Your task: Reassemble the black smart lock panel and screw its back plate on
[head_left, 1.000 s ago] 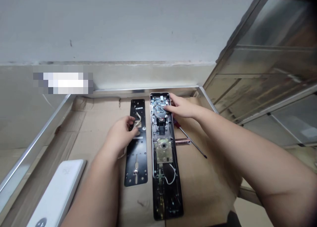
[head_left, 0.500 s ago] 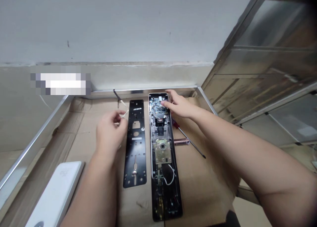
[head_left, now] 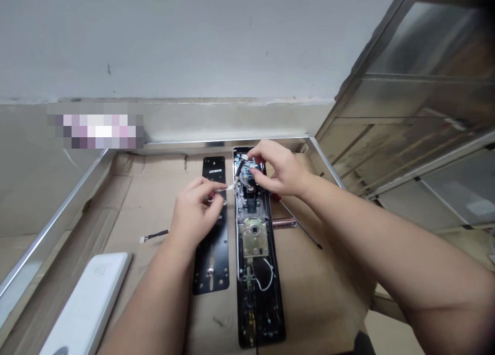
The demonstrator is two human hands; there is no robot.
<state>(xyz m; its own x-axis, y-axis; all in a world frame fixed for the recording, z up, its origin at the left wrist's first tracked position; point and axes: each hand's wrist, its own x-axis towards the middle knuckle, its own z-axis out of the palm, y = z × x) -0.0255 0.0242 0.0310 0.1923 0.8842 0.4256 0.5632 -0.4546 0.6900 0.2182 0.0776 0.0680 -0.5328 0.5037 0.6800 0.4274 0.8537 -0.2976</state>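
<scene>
My left hand (head_left: 197,205) is closed on a thin cable (head_left: 238,173) with a white section and a black sleeve, its fingertips pinching the white part. The cable's upper end lies over the circuit board (head_left: 244,178) at the top of an open black door lock housing (head_left: 261,303). Over that board is my right hand (head_left: 278,169), thumb and index finger apart, the index fingertip beside the cable's end. Whether it touches the connector cannot be made out. Under my left hand lies a flat black mounting plate (head_left: 211,257) with cut-outs.
A screwdriver (head_left: 299,223) and a copper-coloured bar (head_left: 284,223) lie right of the housing. A short black cable end with a white plug (head_left: 149,238) rests on the cardboard (head_left: 127,205) at left. A white panel (head_left: 88,298) sits front left. A metal rim (head_left: 232,142) borders the back.
My left hand has moved right with the cable, bringing its end from left of the plate to over the circuit board. My right hand has lifted and curled above the board.
</scene>
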